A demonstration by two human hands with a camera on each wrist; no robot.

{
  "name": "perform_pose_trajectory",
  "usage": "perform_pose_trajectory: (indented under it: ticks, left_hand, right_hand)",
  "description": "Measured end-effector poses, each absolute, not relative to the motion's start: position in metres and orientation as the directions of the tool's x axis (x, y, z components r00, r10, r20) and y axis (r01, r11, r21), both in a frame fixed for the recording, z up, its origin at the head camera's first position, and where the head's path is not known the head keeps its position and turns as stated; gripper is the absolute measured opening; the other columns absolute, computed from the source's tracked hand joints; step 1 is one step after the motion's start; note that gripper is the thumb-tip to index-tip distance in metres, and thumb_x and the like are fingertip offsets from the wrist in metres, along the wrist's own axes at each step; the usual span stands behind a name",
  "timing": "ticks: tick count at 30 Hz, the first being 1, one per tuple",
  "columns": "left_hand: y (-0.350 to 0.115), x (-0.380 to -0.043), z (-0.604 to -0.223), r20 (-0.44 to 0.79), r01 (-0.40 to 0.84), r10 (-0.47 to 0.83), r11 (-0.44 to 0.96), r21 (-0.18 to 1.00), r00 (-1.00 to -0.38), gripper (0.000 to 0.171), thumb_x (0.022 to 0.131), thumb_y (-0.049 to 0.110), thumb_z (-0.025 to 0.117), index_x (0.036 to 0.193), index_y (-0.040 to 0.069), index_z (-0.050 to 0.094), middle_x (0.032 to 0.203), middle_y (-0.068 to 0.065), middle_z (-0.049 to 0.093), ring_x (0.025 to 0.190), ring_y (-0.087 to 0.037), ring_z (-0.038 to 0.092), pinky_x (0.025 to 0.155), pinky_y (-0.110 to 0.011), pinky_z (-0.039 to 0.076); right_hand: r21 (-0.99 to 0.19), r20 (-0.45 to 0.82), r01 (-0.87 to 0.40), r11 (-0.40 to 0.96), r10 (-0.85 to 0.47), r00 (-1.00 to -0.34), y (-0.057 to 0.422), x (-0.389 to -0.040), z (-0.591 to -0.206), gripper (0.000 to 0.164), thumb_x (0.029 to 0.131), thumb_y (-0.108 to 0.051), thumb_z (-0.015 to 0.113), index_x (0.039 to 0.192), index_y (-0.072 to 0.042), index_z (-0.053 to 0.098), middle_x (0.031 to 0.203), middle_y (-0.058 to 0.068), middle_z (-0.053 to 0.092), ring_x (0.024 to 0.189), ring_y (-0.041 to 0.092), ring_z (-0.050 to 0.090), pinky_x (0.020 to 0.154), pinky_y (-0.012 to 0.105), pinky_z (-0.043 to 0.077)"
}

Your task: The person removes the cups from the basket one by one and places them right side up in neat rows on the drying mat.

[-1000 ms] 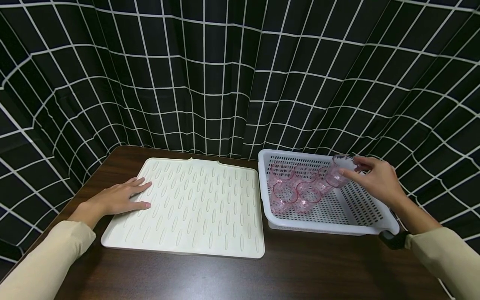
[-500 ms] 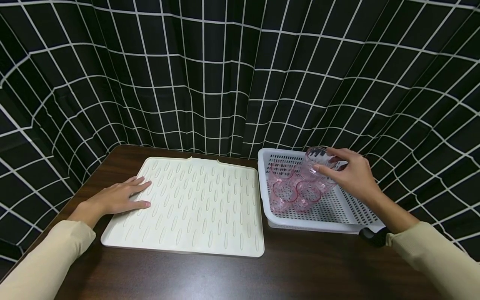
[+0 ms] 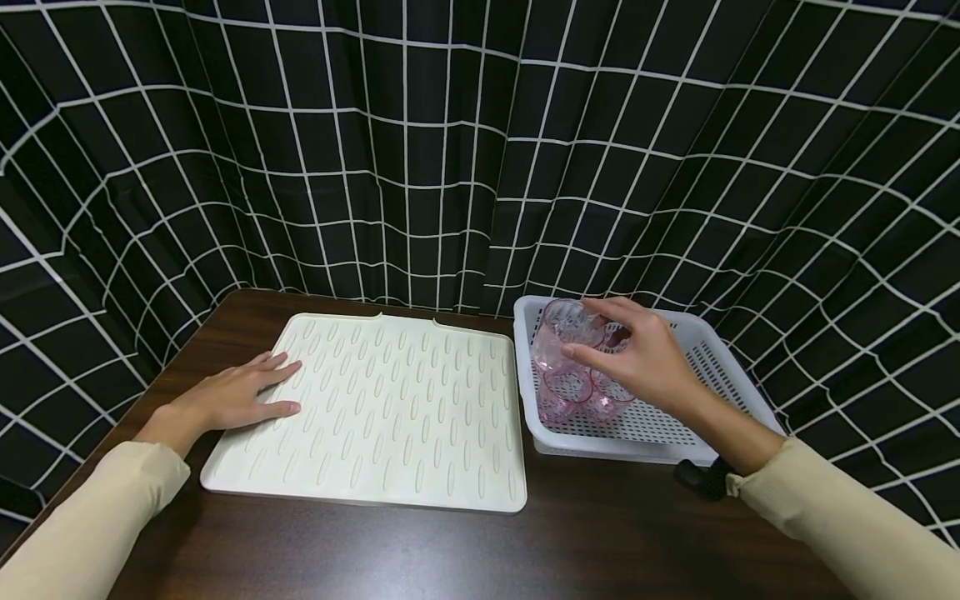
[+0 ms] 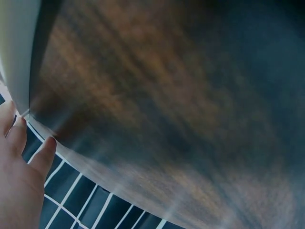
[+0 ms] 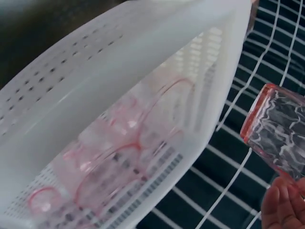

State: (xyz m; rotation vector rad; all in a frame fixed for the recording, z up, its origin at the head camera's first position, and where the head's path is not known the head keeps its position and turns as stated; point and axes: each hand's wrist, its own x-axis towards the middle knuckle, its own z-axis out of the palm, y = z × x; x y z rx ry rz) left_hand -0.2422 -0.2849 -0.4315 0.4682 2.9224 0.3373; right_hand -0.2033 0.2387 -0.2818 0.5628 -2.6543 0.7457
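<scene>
Grid curtain [image 3: 420, 167] 12 o'clock, table [image 3: 600, 533] 6; left hand [image 3: 225, 398] spread on mat [image 3: 405, 417], 9; right hand [image 3: 641, 346] pinches glass [image 3: 564, 335], 3.

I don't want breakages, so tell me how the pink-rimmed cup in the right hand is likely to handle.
The pink-rimmed cup looks transparent, so it is probably stiff and possibly breakable. Its round rim suggests it could roll if laid on its side. The right hand holds it alone, so it is likely fairly light.
</scene>
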Motion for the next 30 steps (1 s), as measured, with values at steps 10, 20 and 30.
perform_pose_trajectory:
  ticks: [10, 20, 30]
  left_hand:
    - [-0.283, -0.243, -0.43, -0.131, 0.287, 0.325, 0.925, 0.248, -0.937, 0.091, 0.088, 0.07, 0.055, 0.152, 0.007, 0.039, 0.158, -0.028, 0.026, 0.143, -0.053, 0.021, 0.1, -0.079, 0.025]
    - [-0.283, -0.245, -0.432, -0.128, 0.291, 0.333, 0.919, 0.265, -0.934, 0.094, 0.087, 0.072, 0.055, 0.152, 0.007, 0.039, 0.157, -0.028, 0.027, 0.143, -0.053, 0.021, 0.1, -0.078, 0.025]
    - [-0.283, -0.246, -0.432, -0.131, 0.287, 0.329, 0.92, 0.267, -0.935, 0.094, 0.086, 0.073, 0.055, 0.152, 0.007, 0.039, 0.158, -0.028, 0.027, 0.144, -0.052, 0.021, 0.1, -0.078, 0.026]
  right_hand:
    - [-0.423, 0.379, -0.53, 0.735, -0.388, -0.84, 0.202, -0.202, -0.284, 0.07, 0.079, -0.037, 0.085, 0.135, -0.003, 0.06, 0.134, 0.015, 0.06, 0.102, 0.025, 0.062, 0.077, 0.038, 0.057]
    - [-0.412, 0.304, -0.583, 0.7, -0.498, -0.812, 0.171, -0.199, -0.305, 0.073, 0.075, -0.044, 0.086, 0.131, -0.002, 0.064, 0.126, 0.017, 0.064, 0.108, 0.027, 0.064, 0.087, 0.045, 0.055]
    - [-0.333, 0.175, -0.663, 0.671, -0.647, -0.742, 0.156, -0.198, -0.327, 0.069, 0.075, -0.046, 0.085, 0.125, -0.002, 0.067, 0.116, 0.01, 0.07, 0.107, 0.02, 0.065, 0.087, 0.038, 0.055]
